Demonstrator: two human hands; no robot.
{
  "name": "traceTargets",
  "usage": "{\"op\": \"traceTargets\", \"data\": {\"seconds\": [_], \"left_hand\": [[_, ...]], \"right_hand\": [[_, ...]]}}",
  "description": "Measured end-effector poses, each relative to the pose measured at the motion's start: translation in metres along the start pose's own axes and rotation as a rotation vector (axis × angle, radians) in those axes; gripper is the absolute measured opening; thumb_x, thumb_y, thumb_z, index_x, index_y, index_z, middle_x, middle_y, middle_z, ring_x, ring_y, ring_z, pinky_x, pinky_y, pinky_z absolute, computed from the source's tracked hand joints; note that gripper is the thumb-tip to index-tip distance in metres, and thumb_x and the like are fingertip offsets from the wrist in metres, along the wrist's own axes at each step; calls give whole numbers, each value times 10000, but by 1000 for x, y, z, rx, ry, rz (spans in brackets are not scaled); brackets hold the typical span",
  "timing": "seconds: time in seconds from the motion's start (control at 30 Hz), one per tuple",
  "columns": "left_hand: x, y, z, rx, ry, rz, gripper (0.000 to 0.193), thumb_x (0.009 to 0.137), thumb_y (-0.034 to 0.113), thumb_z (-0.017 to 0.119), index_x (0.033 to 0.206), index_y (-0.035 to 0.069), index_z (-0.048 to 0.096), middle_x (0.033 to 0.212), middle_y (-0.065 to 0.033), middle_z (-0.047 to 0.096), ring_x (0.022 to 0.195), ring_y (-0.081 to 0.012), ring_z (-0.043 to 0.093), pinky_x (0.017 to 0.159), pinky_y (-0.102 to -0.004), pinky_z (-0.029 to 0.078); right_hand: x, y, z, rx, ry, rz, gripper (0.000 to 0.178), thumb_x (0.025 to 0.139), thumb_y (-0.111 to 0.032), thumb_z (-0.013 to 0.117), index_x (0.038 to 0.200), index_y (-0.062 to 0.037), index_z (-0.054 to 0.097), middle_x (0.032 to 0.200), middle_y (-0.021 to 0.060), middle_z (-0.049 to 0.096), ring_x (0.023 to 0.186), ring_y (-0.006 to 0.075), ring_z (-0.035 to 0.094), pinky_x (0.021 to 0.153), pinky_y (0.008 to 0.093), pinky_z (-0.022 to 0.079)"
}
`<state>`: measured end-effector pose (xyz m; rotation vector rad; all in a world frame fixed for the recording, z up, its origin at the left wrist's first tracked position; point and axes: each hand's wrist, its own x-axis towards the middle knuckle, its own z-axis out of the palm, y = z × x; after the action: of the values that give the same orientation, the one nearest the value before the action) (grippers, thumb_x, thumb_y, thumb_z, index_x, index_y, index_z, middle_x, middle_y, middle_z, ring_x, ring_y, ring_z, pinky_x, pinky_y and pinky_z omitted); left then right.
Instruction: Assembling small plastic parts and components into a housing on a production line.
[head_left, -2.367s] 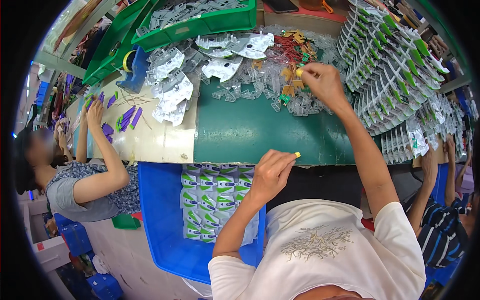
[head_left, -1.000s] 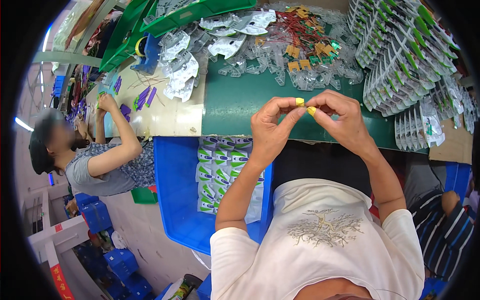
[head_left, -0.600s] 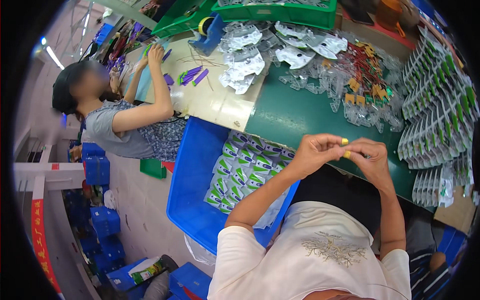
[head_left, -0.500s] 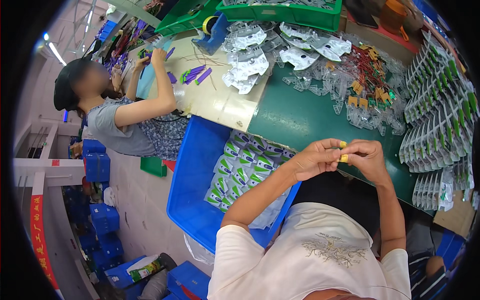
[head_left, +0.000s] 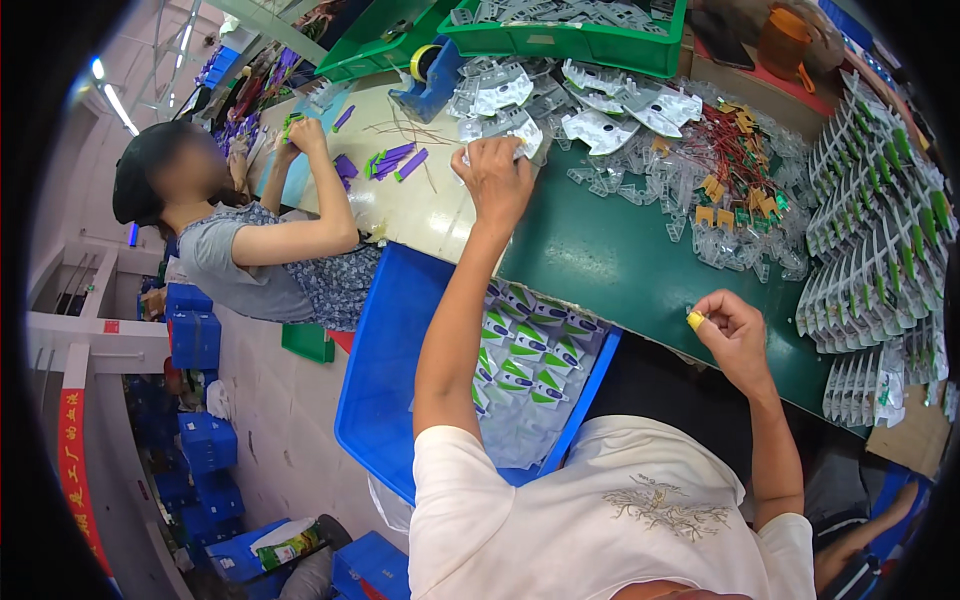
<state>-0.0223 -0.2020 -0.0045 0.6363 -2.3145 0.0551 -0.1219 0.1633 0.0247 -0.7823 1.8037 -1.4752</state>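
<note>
1. The left hand [head_left: 493, 185] is reaching across the worktop [head_left: 590, 245], bent fingers touching a white plastic part [head_left: 531, 132]; I cannot tell whether they are gripping it.
2. The right hand [head_left: 735, 340] is hovering near the worktop's edge, fingers curling toward a yellow-wrapped thumb; anything pinched is indistinct.
3. Clear plastic pieces [head_left: 738, 240] and red wires [head_left: 728, 147] are lying beyond.

- A shiny silver-grey moulded plastic shell [head_left: 526, 134] is lying at the near end of an untidy pile on the cream tabletop [head_left: 440, 215]; the person's left hand [head_left: 495, 180] is covering its near edge, so I'm not seeing its whole outline.
- Matching shells [head_left: 500, 92] are overlapping just behind it, some tilting.
</note>
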Motion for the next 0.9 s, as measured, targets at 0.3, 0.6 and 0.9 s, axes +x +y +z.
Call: {"op": "traceTargets", "data": {"seconds": [0.3,0.6,0.9], "left_hand": [[-64,113,-64,-184,-81,311,262,720,7,687,964,99,653,905,-44,666,845,-232,616,967,-445,368],[-147,167,-64,-414,-293,272,376,717,202,812,1041,84,664,1147,-99,609,1111,-298,565,954,-469,409],[-125,156,-68,-688,-429,272,317,709,196,833,935,42,672,1061,-135,635,1018,-324,608,914,-442,464]], "right_hand": [[-10,2,-29,-179,100,-23,54,867,-18,652,918,-5,640,757,-43,565,585,3,411,519,205,334],[8,8,-6,-550,14,-463,109,806,24,633,910,-4,619,813,105,599,605,232,569,534,339,437],[26,18,17,-1000,-139,-586,171,724,-18,674,866,-28,579,856,120,566,744,306,649,576,434,520]]}}
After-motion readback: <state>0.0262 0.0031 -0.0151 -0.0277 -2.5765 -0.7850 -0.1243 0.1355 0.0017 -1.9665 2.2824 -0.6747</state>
